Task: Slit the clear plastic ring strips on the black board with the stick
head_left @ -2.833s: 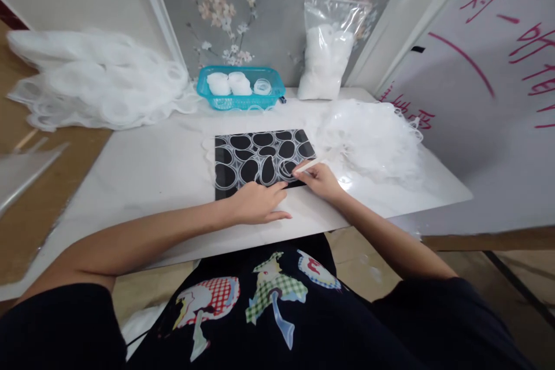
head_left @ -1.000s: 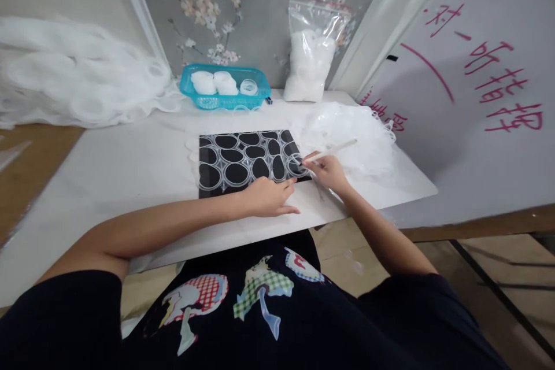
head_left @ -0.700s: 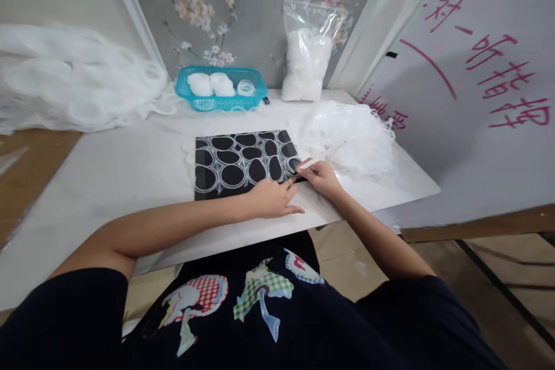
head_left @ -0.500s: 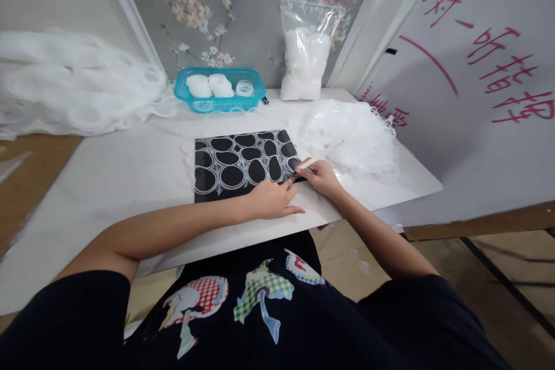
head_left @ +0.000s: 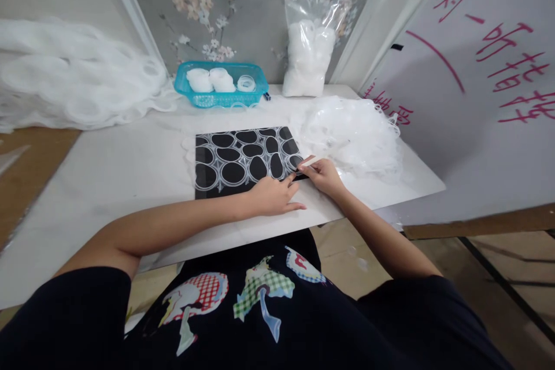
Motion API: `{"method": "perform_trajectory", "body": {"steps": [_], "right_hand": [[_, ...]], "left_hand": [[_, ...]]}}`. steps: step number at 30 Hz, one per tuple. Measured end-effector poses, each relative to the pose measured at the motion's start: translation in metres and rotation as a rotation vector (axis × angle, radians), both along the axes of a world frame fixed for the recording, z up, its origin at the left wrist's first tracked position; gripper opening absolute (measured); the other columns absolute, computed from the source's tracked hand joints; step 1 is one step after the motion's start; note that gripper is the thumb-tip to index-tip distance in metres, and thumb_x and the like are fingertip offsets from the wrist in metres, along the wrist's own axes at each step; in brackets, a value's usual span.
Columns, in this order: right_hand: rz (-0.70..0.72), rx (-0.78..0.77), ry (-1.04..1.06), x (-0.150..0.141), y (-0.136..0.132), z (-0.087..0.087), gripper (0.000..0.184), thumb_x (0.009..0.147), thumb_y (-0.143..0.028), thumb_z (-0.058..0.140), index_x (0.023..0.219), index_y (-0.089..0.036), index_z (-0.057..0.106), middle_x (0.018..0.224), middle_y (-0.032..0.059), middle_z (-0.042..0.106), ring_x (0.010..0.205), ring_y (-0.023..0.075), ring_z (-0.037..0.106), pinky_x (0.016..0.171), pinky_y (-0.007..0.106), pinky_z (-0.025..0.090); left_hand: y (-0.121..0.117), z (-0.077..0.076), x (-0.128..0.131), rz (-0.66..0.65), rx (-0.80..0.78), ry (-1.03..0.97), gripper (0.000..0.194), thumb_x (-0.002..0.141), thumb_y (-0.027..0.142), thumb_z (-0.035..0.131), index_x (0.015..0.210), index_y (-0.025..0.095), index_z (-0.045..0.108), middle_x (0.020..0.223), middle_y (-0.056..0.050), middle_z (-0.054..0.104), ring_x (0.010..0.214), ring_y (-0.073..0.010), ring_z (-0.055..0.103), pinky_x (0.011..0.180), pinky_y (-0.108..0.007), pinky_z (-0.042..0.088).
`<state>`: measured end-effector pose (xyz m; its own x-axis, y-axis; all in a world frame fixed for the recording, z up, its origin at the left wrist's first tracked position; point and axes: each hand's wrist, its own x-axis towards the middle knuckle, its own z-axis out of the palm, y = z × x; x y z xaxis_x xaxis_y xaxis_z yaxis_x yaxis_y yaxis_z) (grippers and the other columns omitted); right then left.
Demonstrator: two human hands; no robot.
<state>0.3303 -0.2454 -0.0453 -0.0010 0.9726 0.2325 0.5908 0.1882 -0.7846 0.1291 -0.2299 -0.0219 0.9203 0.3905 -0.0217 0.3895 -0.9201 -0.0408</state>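
Black mat [head_left: 243, 161] edge under hands

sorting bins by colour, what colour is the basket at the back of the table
Turquoise blue basket, clearest in the head view.

Black mat [head_left: 243, 162] under white rings lies flat.

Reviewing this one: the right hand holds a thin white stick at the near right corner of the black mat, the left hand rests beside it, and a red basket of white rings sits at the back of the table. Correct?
Not quite. The head view shows the basket is blue, not red. The rest holds: the right hand holds the thin white stick at the black mat corner, the left hand beside it.
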Motion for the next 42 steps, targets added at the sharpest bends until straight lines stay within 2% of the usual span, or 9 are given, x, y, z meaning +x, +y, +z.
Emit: {"method": "perform_trajectory", "body": {"steps": [11,18,21,24,27,31,34,37,42], "right_hand": [[-0.032,0.003,-0.199,-0.003,-0.007,0.0,0.029,0.089,-0.037,0.053,0.081,-0.018,0.073,0.095,0.0066,0.075,0.06,0.0178,0.063,0.054,0.029,0.045],[0.044,0.088,-0.471,0.0,-0.015,-0.012,0.031,0.094,-0.028,0.042,0.1,-0.024,0.072,0.102,0.0041,0.075,0.082,0.0226,0.07,0.069,0.031,0.049],[0.109,0.115,-0.573,0.008,0.0,-0.009,0.027,0.091,-0.024,0.046,0.102,-0.024,0.071,0.096,0.0042,0.076,0.075,0.0211,0.069,0.065,0.029,0.045],[-0.012,0.155,-0.562,0.026,0.042,0.01,0.021,0.085,-0.02,0.052,0.091,-0.02,0.072,0.083,0.0069,0.075,0.07,0.0222,0.067,0.065,0.03,0.045],[-0.346,0.282,-0.404,0.048,0.095,0.045,0.023,0.087,-0.023,0.049,0.084,-0.014,0.069,0.078,0.0116,0.072,0.074,0.0243,0.066,0.067,0.032,0.046],[-0.682,0.417,0.324,0.061,0.131,0.081,0.025,0.082,-0.038,0.058,0.085,-0.013,0.062,0.07,0.0059,0.065,0.051,0.0137,0.052,0.045,0.025,0.038],[-0.59,0.369,0.74,0.057,0.119,0.08,0.031,0.07,-0.042,0.07,0.083,-0.017,0.057,0.067,0.0001,0.063,0.039,0.0043,0.03,0.035,0.02,0.023],[-0.517,0.315,0.965,0.052,0.093,0.062,0.04,0.056,-0.037,0.081,0.074,-0.018,0.051,0.067,0.0001,0.065,0.039,0.0007,0.026,0.033,0.016,0.017],[-0.53,0.258,1.115,0.058,0.069,0.046,0.043,0.049,-0.033,0.086,0.073,-0.014,0.056,0.068,0.0012,0.066,0.038,-0.0018,0.025,0.032,0.013,0.017]], "left_hand": [[0.002,0.003,0.002,0.053,-0.112,0.017,0.069,0.094,0.066,0.027,0.131,0.014,0.053,0.148,-0.018,0.043,0.086,-0.0273,0.069,0.064,-0.036,0.046],[0.004,0.006,0.002,0.09,-0.198,0.006,0.083,0.084,0.078,0.033,0.131,0.012,0.054,0.151,-0.016,0.04,0.099,-0.0318,0.066,0.071,-0.037,0.049],[0.003,0.007,-0.002,0.077,-0.215,-0.002,0.082,0.083,0.078,0.036,0.13,0.013,0.055,0.151,-0.017,0.039,0.103,-0.032,0.065,0.074,-0.037,0.049],[0.003,0.01,-0.005,0.052,-0.237,-0.008,0.082,0.082,0.079,0.037,0.126,0.014,0.057,0.151,-0.017,0.038,0.106,-0.0334,0.064,0.077,-0.038,0.05],[0.007,0.017,-0.009,0.048,-0.282,0.0,0.078,0.081,0.079,0.039,0.118,0.013,0.059,0.144,-0.018,0.049,0.103,-0.0334,0.066,0.077,-0.04,0.051],[0.018,0.026,-0.025,0.118,-0.253,-0.032,0.062,0.087,0.067,0.044,0.123,0.017,0.053,0.116,-0.012,0.069,0.09,-0.0287,0.069,0.072,-0.037,0.051],[0.039,0.027,-0.043,0.246,-0.068,-0.032,0.05,0.093,0.04,0.043,0.139,0.02,0.041,0.143,-0.016,0.049,0.098,-0.0294,0.068,0.073,-0.038,0.052],[0.078,0.033,-0.055,0.482,-0.024,0.049,0.06,0.09,0.029,0.047,0.147,0.02,0.031,0.153,-0.019,0.032,0.108,-0.0336,0.063,0.083,-0.042,0.051],[0.154,0.061,-0.062,0.705,-0.096,0.116,0.063,0.083,0.035,0.067,0.137,0.012,0.044,0.131,-0.021,0.053,0.112,-0.035,0.059,0.089,-0.046,0.05]]}}
